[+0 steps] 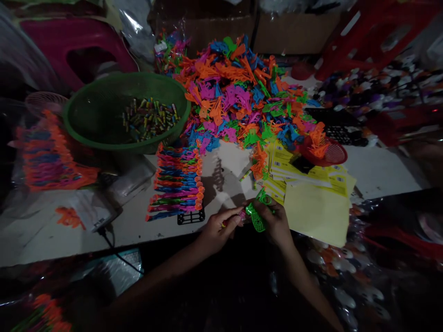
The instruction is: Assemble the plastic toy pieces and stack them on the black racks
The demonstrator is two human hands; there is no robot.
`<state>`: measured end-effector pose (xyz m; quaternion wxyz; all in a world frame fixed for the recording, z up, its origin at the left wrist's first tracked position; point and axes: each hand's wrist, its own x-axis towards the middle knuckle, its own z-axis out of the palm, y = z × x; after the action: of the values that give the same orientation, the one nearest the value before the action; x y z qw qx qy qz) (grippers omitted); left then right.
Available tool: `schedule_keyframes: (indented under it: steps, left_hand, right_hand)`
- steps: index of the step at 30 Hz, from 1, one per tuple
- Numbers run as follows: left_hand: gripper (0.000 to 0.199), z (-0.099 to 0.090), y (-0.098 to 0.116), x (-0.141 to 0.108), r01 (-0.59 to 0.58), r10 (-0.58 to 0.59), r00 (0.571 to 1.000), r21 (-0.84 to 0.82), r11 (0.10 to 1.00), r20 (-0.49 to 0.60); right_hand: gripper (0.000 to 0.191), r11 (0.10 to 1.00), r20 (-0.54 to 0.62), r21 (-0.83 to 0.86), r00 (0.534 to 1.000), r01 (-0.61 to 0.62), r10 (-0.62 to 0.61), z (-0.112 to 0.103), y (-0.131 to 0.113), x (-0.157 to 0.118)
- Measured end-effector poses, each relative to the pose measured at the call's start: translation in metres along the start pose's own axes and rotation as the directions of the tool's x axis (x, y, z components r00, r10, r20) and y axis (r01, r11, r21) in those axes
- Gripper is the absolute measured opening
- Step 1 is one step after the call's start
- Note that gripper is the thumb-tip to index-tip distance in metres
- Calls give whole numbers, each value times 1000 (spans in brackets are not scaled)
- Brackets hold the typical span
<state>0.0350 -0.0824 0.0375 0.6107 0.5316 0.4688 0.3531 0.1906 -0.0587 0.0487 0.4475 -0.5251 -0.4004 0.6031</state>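
Left: green basket (121,146), holding small striped cylinders (150,117). Left of centre: row of multicoloured plastic pieces (176,186) on white counter (128,233). Lower centre: left hand (218,228), fingers closed on small pink piece (242,214), partly hidden. Upper centre: heap of loose plastic pieces (238,94). Lower centre: green latticed piece (256,219), just beside pink one, gripped in fingers of right hand (275,221). Right: pale sheet (316,210), yellow printed cards (332,183), red basket (335,153).

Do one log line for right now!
left hand: pinching small tube | right hand: holding green toy | green basket: tubes inside
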Motion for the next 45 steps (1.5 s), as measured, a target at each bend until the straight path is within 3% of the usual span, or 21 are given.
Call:
schedule_keyframes:
  steps: [4,7,9,10,12,13,15,18,21,25,27,30,33,37,39,41,42,44,45]
  left_hand:
    - [43,3,-8,2,33,-31,998,30,999,-61]
    - [49,3,-23,10,108,-106,987,6,994,-124]
    - [50,1,-33,18,98,-84,970,53,994,-227]
    - [49,-1,-38,22,68,-36,958,103,992,-286]
    - [44,-3,-47,28,6,80,930,234,972,-359]
    - [41,-4,-50,30,-12,128,920,299,954,-370]
    - [33,-6,-57,33,-39,197,916,412,910,-349]
    - [27,-12,-62,34,-125,308,911,527,841,-276]
    - [38,-22,-61,32,-250,433,892,655,713,-132]
    - [44,-36,-58,26,-450,431,866,772,449,254]
    - [44,-42,-62,24,-508,415,841,769,388,346]
    - [45,-49,-72,22,-511,429,840,750,419,332]
    - [40,-50,-78,19,-452,439,870,721,525,226]
    - [41,-41,-79,10,-369,403,907,686,628,120]
    - [43,-34,-79,6,-324,383,921,679,659,67]
    - [46,-27,-80,7,-279,381,924,671,687,-7]
    - [46,-24,-80,9,-262,385,922,665,700,-42]
    - [42,-20,-78,18,-250,406,908,642,724,-105]
    - [38,-18,-76,23,-255,421,898,623,740,-133]
  right_hand:
    - [26,985,-133,-149,985,89,-109,7,12,5]
    - [29,910,-4,-402,993,103,-114,-5,11,28]
    - [31,726,51,-682,996,86,-70,-20,-1,55]
    - [32,584,-13,-810,995,48,-99,-26,-9,71]
    - [36,320,-164,-946,927,-51,-336,-32,-25,107]
    - [38,229,-162,-971,886,-65,-434,-31,-31,124]
    - [43,81,-40,-997,881,-2,-472,-22,-36,157]
    - [49,-99,122,-991,922,92,-368,0,-34,194]
    - [39,-156,181,-978,924,135,-336,14,-30,208]
    - [37,-94,247,-969,870,229,-427,12,-31,199]
    - [38,-86,338,-938,834,335,-436,8,-29,194]
    - [44,-116,404,-914,848,389,-343,7,-21,194]
    - [42,-133,405,-914,880,383,-250,14,-16,199]
    - [30,-101,399,-917,875,387,-273,23,-25,197]
    - [25,60,325,-921,842,386,-431,24,-32,187]
    - [18,374,151,-822,798,429,-584,24,-37,172]
    - [19,548,53,-700,798,459,-601,25,-38,163]
    - [28,805,-56,-382,858,454,-511,27,-37,142]
    - [32,880,-67,-230,895,417,-441,28,-35,131]
